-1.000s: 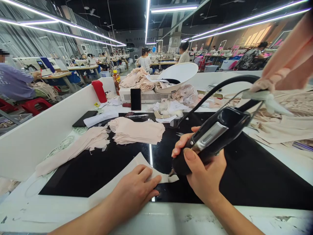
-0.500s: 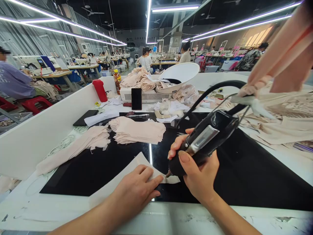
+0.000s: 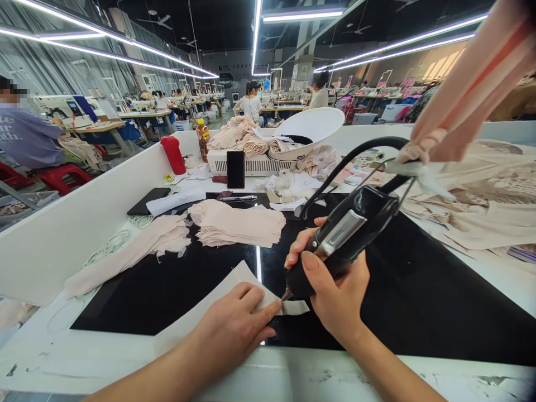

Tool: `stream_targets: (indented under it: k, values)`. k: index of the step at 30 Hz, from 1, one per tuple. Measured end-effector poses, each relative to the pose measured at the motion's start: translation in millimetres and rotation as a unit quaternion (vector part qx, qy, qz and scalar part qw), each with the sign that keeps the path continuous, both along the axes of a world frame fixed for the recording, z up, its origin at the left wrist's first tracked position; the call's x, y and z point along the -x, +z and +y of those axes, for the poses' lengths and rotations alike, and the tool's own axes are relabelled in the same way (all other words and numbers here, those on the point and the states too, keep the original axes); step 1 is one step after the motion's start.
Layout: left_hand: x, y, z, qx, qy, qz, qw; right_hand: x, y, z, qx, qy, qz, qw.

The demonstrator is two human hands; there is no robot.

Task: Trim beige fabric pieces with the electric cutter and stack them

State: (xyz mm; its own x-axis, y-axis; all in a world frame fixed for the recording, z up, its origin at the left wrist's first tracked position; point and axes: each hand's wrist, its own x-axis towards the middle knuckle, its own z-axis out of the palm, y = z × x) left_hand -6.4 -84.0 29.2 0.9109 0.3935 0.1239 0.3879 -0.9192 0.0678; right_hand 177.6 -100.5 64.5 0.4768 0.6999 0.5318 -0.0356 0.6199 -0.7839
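Observation:
My right hand (image 3: 335, 285) is wrapped around a black corded hand tool (image 3: 341, 240) with a silver lever and a narrow metal tip. The tool tilts down to the left, and its tip meets a pale fabric piece (image 3: 201, 304) just beyond my left fingertips. My left hand (image 3: 243, 312) lies on that piece with its fingers stretched out, pressing it to the black board (image 3: 402, 312). A short end of the fabric sticks out right of the tip. Behind my hands is a stack of pale pink fabric pieces (image 3: 238, 221); more pieces (image 3: 138, 254) lie to its left.
A phone (image 3: 235, 169) leans against a white vented box (image 3: 251, 162) at the back. A red container (image 3: 173, 155) stands by the left partition. Knotted pink cloth (image 3: 464, 95) hangs around the tool's cord. Loose fabric (image 3: 473, 223) covers the right side.
The tool and my right hand have shifted slightly left, bringing the tip closer to my left fingertips. My left hand keeps its place on the fabric. The view has moved a little.

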Motion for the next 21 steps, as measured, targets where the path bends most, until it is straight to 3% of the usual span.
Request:
stream_targets:
  k: [21]
  values:
    - [-1, -10.1, -1, 0.043, 0.018, -0.025, 0.999, 7, 1.8, 9, 0.002, 0.008, 0.018, 1.000]
